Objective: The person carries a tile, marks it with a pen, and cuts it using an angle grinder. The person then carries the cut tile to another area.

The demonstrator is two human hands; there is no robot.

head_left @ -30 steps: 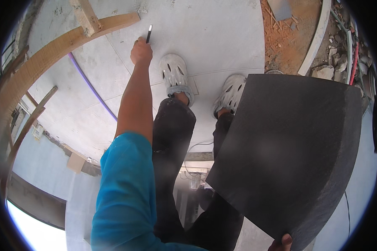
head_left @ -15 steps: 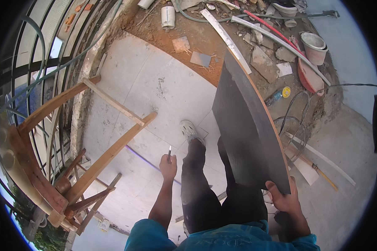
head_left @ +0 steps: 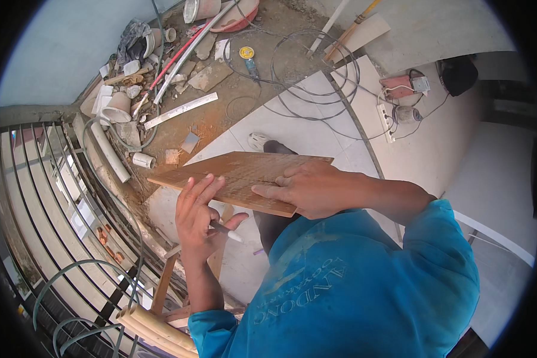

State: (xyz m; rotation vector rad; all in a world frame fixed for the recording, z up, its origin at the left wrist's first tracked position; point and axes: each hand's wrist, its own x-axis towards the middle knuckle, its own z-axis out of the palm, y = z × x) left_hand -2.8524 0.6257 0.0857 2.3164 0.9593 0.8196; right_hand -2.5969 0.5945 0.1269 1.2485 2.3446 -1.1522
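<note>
A cut tile (head_left: 244, 170) with a brown, ridged back facing up lies across in front of my body. My right hand (head_left: 311, 188) grips it near its right end, fingers stretched over the back. My left hand (head_left: 196, 222) is at the tile's near left edge, its raised fingertips against the edge. A dark marker pen (head_left: 225, 231) with a pale end is tucked between that hand's thumb and palm. The tile's dark face is turned down and hidden. One shoe (head_left: 258, 141) shows beyond it on the pale floor tiles.
Rubble (head_left: 206, 79), buckets and pipes lie on bare soil at the far left. Black cable (head_left: 292, 86) coils ahead, leading to a power strip (head_left: 385, 122) on the right. Metal railing (head_left: 59, 173) runs along the left, with a wooden frame (head_left: 164, 283) near it.
My view has swung to the right. The tile has turned from dark face showing to brown back up, and my left hand with the marker pen has come up to its edge.
</note>
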